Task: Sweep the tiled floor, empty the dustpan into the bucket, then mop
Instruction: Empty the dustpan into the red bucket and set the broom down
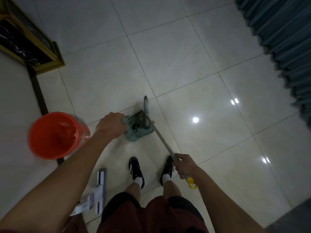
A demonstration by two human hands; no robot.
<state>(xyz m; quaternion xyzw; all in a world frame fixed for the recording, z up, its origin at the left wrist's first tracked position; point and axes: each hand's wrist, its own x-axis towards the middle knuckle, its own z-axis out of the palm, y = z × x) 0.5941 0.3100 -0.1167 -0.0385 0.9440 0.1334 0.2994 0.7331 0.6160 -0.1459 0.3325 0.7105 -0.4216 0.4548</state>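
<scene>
A person is standing on a pale tiled floor [193,68] and working the last sweepings into a green dustpan [138,129] at the centre of the frame, just ahead of two dark shoes [136,170]. The left hand [110,126] is gripping the top of the dustpan's upright handle, fingers curled round it, apparently to pin the pan flat to the tile so that it does not skid as debris is being pushed in. The right hand [184,165], lower right of centre, is closing round the long broom handle [162,137] near its yellow end cap [191,182]; the shaft is slanting up and left to the broom head [146,107], which is standing on edge at the pan's open mouth, where a small brownish clump of litter [141,117] is lying, along with a small dark item too blurred to identify. The orange bucket [55,135] is waiting at centre left, near the left arm, placed, it seems, for a short tip of the pan. A white flat mop [99,190] is lying on the floor at lower left beside the left leg, parked for the last step. A dark, wood-framed piece of furniture [25,41] is filling the upper left corner, and a teal curtain [286,39] is hanging down the upper right edge.
</scene>
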